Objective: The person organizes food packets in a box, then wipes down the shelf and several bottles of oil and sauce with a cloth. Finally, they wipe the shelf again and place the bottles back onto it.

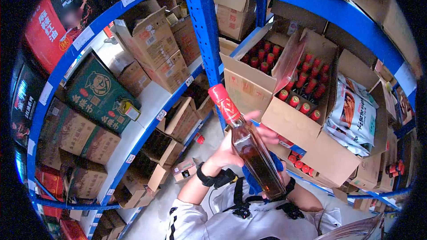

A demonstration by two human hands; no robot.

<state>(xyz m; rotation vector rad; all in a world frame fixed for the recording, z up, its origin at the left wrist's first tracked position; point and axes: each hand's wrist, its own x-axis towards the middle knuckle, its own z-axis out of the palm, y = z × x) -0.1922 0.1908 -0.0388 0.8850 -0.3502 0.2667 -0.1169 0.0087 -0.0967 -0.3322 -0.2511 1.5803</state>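
Observation:
A glass bottle (257, 158) of dark amber liquid, with a red wrapped cap and neck, is held tilted in front of my chest. My left hand (224, 153) wraps round its upper body, thumb across the near side and fingertips showing past the far side. Low down, my right hand (284, 177) is at the bottle's base, mostly hidden behind the glass. Bunched blue cloth (276, 162) shows on both sides of the bottle at that hand, apparently in its grip. Black straps circle both wrists.
Open cartons (291, 120) of red-capped bottles stand on the right shelf, beside white printed packets (353, 111). A blue upright post (202, 31) rises between the shelves. The left shelf holds a green carton (104, 89) and brown boxes (155, 40). A small box (184, 170) sits on the floor.

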